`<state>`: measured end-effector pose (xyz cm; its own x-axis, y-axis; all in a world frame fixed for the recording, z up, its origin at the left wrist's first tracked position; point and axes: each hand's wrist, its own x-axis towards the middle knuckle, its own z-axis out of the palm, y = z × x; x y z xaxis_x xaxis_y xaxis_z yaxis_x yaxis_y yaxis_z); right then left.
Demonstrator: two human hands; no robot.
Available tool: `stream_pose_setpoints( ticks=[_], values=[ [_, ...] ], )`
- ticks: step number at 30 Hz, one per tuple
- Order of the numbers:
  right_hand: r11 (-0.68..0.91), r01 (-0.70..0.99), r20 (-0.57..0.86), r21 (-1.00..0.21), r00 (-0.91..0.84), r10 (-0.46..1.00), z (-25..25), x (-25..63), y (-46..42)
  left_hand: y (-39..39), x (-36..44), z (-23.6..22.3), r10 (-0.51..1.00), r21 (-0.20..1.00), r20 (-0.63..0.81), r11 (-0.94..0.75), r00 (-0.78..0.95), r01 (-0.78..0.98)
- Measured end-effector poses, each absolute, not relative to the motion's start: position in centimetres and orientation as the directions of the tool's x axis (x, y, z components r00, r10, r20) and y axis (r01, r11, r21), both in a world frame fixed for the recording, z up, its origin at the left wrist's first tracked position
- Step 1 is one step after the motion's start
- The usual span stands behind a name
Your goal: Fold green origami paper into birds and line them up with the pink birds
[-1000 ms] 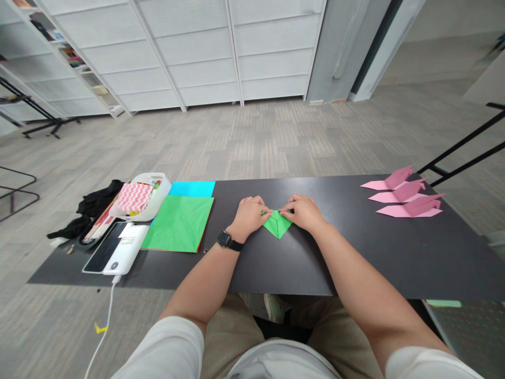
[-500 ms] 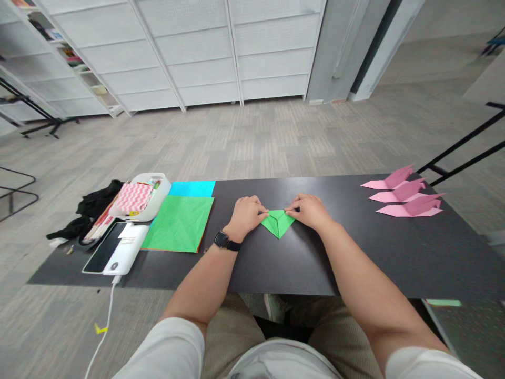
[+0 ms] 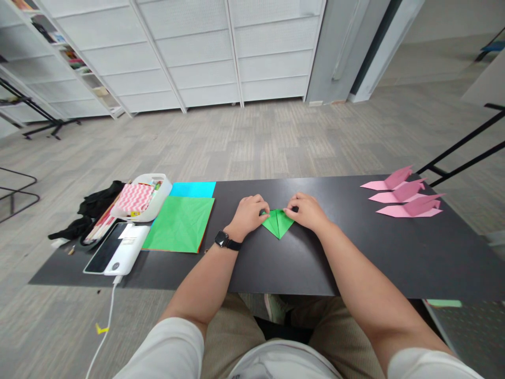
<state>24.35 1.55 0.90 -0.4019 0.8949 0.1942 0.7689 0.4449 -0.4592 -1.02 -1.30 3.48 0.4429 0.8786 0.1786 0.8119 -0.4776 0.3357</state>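
A folded piece of green origami paper point(image 3: 278, 224) lies on the dark table, pointing down toward me, with a crease along its middle. My left hand point(image 3: 250, 215) pinches its upper left corner between thumb and fingers. At the upper right corner, my right hand point(image 3: 306, 211) pinches the paper in the same way. The fingertips partly cover both corners. A black smartwatch point(image 3: 222, 239) is on my left wrist.
Left of my hands lies a stack of green paper squares point(image 3: 179, 223) beside blue paper point(image 3: 194, 189). Further left are a white basket point(image 3: 160, 202), a phone point(image 3: 104, 251) and a white power bank point(image 3: 127, 250) with a cable. Three pink folded paper figures point(image 3: 408, 209) stand at the right.
The upper flaps of the green paper look shifted, and its centre crease now runs up to the top edge. Both hands stay at the corners, having moved only slightly.
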Motion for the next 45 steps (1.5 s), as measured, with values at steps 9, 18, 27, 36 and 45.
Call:
stream_pose_setpoints(
  ticks=[9, 18, 27, 36, 45],
  values=[
    [0.505, 0.722, 0.212, -0.473, -0.462, 0.861, 0.9, 24.2, 1.4, -1.4, -1.4, 2.3, 0.869, 0.314, 0.206, -0.495, 0.451, 0.810],
    [0.369, 0.761, 0.125, -0.533, -0.361, 0.924, 1.7, 24.7, 1.8, -1.6, -1.0, 1.7, 0.883, 0.324, 0.227, -0.466, 0.411, 0.823],
    [0.495, 0.772, 0.162, -0.398, -0.472, 0.866, 0.6, 25.3, 1.6, -1.8, -0.2, 1.9, 0.861, 0.361, 0.286, -0.503, 0.420, 0.786],
    [0.483, 0.796, 0.202, -0.363, -0.439, 0.875, -0.6, 25.6, 2.3, -1.5, -0.6, 2.5, 0.882, 0.377, 0.295, -0.461, 0.367, 0.804],
    [0.473, 0.805, 0.195, -0.357, -0.431, 0.881, -1.0, 25.7, 2.5, -0.8, -1.3, 1.9, 0.763, 0.360, 0.236, -0.643, 0.601, 0.675]
  ],
)
